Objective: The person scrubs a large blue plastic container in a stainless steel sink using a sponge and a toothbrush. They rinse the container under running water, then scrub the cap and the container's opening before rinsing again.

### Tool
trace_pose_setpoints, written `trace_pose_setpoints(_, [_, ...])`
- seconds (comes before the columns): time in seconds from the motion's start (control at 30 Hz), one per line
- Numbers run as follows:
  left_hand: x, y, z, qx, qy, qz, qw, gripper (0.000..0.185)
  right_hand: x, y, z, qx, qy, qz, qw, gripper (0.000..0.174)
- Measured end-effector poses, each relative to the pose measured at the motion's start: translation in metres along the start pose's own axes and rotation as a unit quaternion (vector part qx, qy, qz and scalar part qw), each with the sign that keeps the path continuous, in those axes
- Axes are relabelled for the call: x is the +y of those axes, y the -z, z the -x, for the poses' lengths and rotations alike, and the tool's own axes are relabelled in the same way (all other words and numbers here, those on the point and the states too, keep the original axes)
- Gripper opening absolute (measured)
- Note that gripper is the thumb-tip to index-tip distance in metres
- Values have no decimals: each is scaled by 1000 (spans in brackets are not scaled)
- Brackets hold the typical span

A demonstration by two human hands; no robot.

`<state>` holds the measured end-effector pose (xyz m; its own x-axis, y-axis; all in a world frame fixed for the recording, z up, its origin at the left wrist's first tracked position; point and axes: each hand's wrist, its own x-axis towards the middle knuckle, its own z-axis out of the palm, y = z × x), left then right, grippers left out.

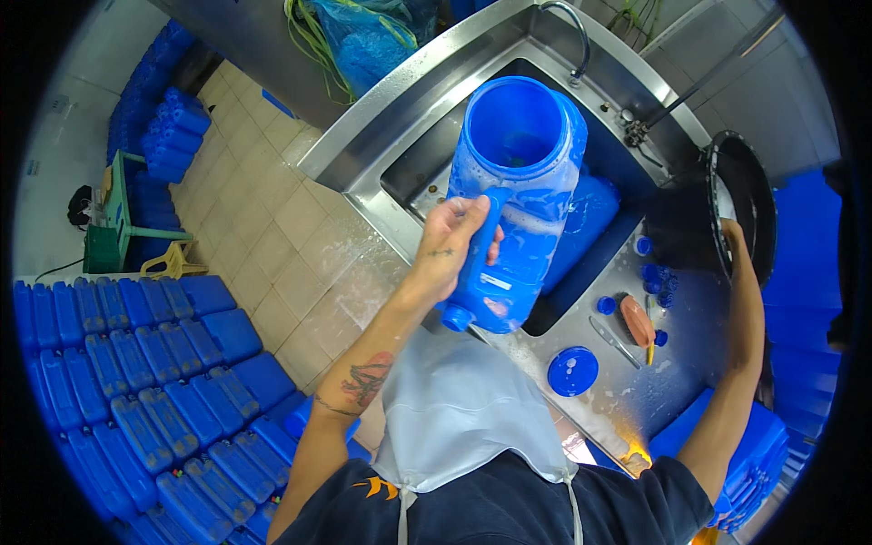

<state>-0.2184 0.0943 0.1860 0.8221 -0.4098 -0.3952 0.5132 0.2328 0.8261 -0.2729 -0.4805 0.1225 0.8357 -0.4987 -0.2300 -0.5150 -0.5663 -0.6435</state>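
My left hand is closed around the handle of a blue plastic water container, holding it over a stainless steel sink. Its wide round mouth is uncapped and faces up, and soap suds streak its sides. A small capped spout sits low on the side nearest me. Under it, a second blue container lies in the sink basin. My right hand reaches into a black tub on the right. Something white shows at that hand, whose fingers are hidden.
On the steel drainboard lie a large blue lid, several small blue caps, a knife and an orange-pink brush-like item. A curved faucet rises behind the sink. Stacked blue containers fill the lower left.
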Motion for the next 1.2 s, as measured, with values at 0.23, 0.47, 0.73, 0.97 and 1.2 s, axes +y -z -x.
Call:
trace_pose_setpoints(0.23, [-4,8,0,-47,-2,-3,999,51,-35,18,117,117,134,-79,981,52])
trace_pose_setpoints(0.47, [-4,15,-3,-94,-10,-42,995,58,-143,-176,247,39,204,-221,953,40])
trace_pose_setpoints(0.73, [-1,27,17,-155,30,-72,985,59,-248,-213,257,34,438,113,891,33])
trace_pose_setpoints(0.97, [1,44,27,-222,28,-84,971,61,-265,-231,293,100,384,58,916,31])
trace_pose_setpoints(1.2, [18,48,28,-244,58,-62,966,72,-220,-260,339,181,238,-83,951,52])
